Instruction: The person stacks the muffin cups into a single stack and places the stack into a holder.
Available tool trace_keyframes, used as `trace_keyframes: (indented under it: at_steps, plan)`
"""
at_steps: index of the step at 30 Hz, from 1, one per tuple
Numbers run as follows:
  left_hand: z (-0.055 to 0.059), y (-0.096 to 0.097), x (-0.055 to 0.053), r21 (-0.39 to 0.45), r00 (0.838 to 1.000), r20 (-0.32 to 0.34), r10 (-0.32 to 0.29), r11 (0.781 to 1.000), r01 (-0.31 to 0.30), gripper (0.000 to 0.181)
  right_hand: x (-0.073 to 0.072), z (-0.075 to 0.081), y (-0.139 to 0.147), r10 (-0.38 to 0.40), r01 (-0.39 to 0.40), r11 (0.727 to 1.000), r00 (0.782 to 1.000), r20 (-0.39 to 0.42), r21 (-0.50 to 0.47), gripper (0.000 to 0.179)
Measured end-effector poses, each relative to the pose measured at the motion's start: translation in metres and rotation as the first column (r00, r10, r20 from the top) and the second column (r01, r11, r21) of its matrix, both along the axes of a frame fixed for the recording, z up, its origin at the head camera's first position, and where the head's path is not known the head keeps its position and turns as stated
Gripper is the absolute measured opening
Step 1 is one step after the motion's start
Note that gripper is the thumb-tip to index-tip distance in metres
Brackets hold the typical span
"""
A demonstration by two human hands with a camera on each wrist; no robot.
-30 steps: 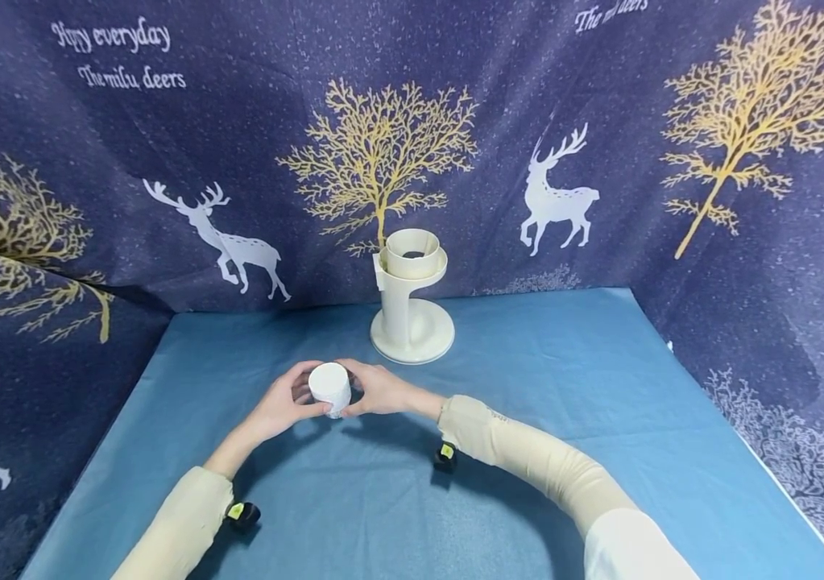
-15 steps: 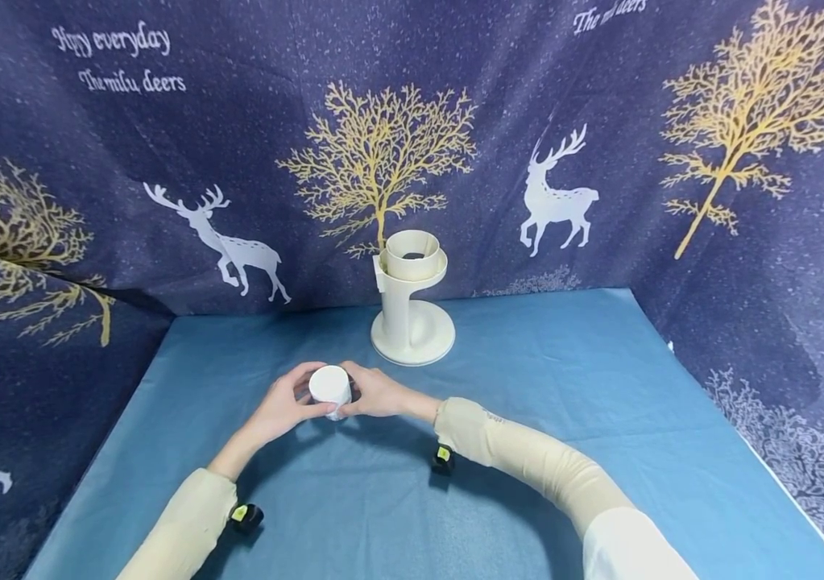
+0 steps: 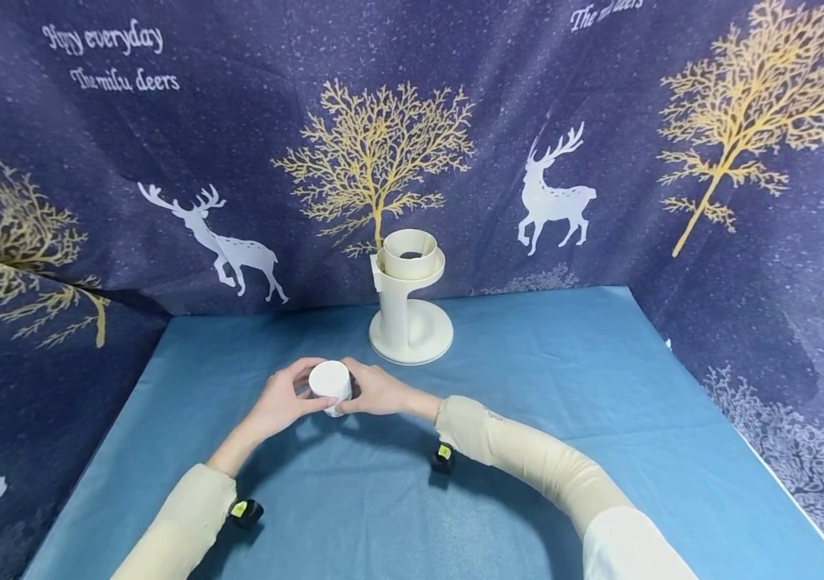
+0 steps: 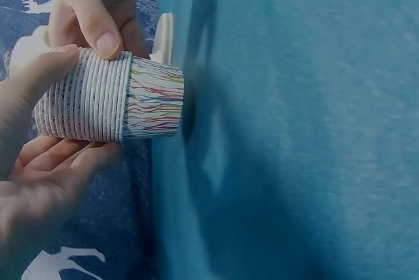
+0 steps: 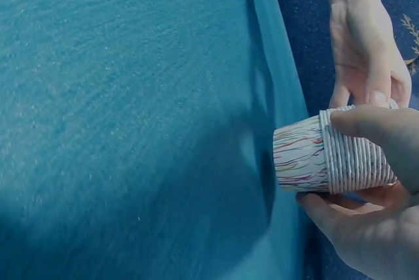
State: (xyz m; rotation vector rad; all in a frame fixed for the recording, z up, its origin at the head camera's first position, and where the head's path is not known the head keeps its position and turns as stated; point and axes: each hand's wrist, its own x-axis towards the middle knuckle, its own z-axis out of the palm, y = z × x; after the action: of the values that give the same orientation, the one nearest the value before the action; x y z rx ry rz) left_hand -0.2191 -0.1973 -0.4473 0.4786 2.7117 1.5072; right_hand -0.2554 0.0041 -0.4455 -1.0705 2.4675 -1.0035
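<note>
Both hands hold a stack of nested paper cups (image 3: 330,380) above the blue cloth, mouth upward in the head view. The left hand (image 3: 283,401) grips it from the left, thumb across the front and fingers behind. From the right side, the right hand (image 3: 381,390) holds it the same way. Several white rims sit close together along the stack (image 4: 91,97) in the left wrist view. Below them, the outermost cup's wall (image 5: 300,152) shows thin wavy coloured lines, its narrow end toward the table. Each wrist view shows both thumbs on the rims.
A cream stand (image 3: 395,318) with a round base and a ring holder rises at the back middle of the table, a short cylinder (image 3: 400,266) set in its ring. Blue cloth (image 3: 527,362) covers the table. A dark curtain (image 3: 455,48) with deer and trees hangs behind.
The hands and the stack of paper cups stay nearly where they were. The head view has shifted very slightly.
</note>
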Motion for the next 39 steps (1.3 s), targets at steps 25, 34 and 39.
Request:
trace_keyframes:
  at_steps: [25,34,39]
  plan:
    - [0.024,0.030,-0.012,-0.055,0.998,-0.026,-0.049,0.997,0.047,0.055,-0.011,0.000,0.034,0.016,0.007,0.982,0.992,0.122,-0.187,0.056]
    - [0.029,0.041,-0.014,-0.092,0.995,-0.075,-0.072,0.994,0.065,0.056,-0.005,0.002,0.045,0.017,0.019,0.970,0.989,0.146,-0.241,0.055]
    - [0.034,0.046,-0.016,-0.106,0.991,-0.100,-0.090,0.991,0.079,0.055,-0.002,0.002,0.051,0.001,0.039,0.965,0.988,0.153,-0.261,0.058]
